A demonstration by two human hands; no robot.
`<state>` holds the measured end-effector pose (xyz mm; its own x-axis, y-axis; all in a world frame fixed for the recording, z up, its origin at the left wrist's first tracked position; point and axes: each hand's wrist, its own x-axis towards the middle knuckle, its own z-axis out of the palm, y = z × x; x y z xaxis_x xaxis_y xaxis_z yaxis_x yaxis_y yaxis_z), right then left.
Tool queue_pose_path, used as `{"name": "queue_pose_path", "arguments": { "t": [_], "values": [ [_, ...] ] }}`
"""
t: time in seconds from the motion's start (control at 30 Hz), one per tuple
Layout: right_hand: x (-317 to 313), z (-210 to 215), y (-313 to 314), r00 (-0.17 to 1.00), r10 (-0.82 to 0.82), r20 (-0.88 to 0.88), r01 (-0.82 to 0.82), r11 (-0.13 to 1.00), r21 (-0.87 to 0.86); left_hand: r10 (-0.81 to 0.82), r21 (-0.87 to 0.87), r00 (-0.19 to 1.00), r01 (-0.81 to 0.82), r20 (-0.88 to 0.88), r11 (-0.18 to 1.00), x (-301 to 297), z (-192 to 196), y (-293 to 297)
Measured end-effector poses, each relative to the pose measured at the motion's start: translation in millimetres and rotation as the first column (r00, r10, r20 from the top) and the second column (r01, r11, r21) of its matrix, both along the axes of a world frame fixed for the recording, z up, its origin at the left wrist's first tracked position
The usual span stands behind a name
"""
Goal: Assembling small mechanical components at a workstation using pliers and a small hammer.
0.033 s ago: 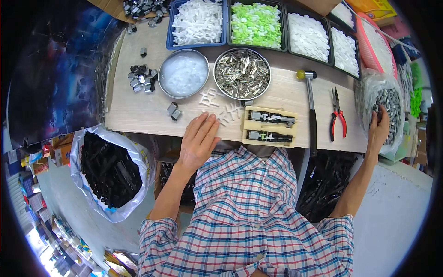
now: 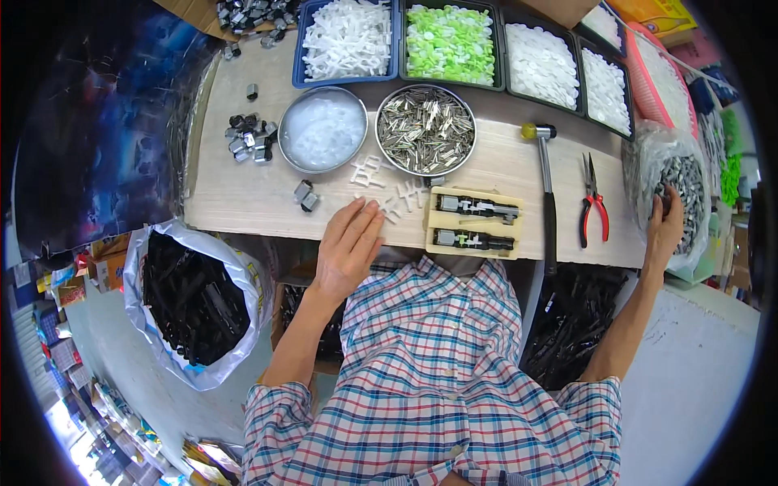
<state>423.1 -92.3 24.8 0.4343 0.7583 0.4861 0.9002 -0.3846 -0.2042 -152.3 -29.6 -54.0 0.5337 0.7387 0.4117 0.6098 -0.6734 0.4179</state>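
Here, a person in a checked shirt sits at a pale wooden tabletop [image 2: 243, 202] set out for small-parts assembly. The left hand [image 2: 348, 243] lies flat and open at the near edge, fingers spread and holding nothing, its fingertips just beside a few loose white plastic pieces [image 2: 381, 186]. The right hand [image 2: 666, 227] reaches far to the right into a clear plastic bag of small grey metal parts [image 2: 685, 194]; its fingers curl over the heap, though whether they have closed on a piece cannot be told.

The step in hand looks like fetching a metal part from that bag, and the next move would seem to call for pinching a single piece free of the pile and carrying it back toward the pale block [image 2: 474, 223] near the middle, where two dark metal pieces lie side by side in its slots.

Beyond the block stand two round metal bowls: the left bowl [image 2: 322, 130] holds translucent white bits, the right bowl [image 2: 425, 130] thin silvery metal strips. Along the far edge runs a row of trays: a blue tray [image 2: 347, 40] of white plastic parts, a dark tray [image 2: 450, 40] of green discs, and two more trays [image 2: 567, 65] of white discs. A mallet [image 2: 547, 186] and red-handled pliers [image 2: 593, 202] lie to the right. Below the tabletop on the left, an open sack [image 2: 194, 300] holds black pieces.
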Motion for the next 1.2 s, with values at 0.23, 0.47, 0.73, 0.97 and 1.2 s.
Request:
{"name": "queue_pose_path", "arguments": {
  "t": [0.23,0.47,0.73,0.97,1.2],
  "values": [
    [-2.8,-5.0,0.2,0.988,0.053,-0.146,-0.04,0.995,0.092,0.155,-0.073,0.973,-0.144,0.17,0.987,10.3,18.5,20.5],
    [-16.0,3.5,13.2,0.992,-0.103,-0.078,0.103,0.995,-0.002,0.176,-0.036,0.965,-0.172,0.193,0.984,14.6,19.4,31.2],
    [-16.4,-2.0,10.7,0.996,-0.091,-0.023,0.092,0.995,0.027,0.429,-0.322,0.793,-0.309,0.432,0.895,17.6,27.3,29.2],
    [-3.5,-5.6,3.4,0.992,-0.114,-0.047,0.114,0.993,-0.001,0.49,-0.504,0.537,-0.133,0.687,0.853,16.7,38.0,56.5],
    [-29.7,0.6,-0.8,0.995,-0.083,0.047,0.07,0.97,0.231,0.551,-0.537,0.5,-0.189,0.668,0.822,1.3,34.5,87.2]
  ]
}}
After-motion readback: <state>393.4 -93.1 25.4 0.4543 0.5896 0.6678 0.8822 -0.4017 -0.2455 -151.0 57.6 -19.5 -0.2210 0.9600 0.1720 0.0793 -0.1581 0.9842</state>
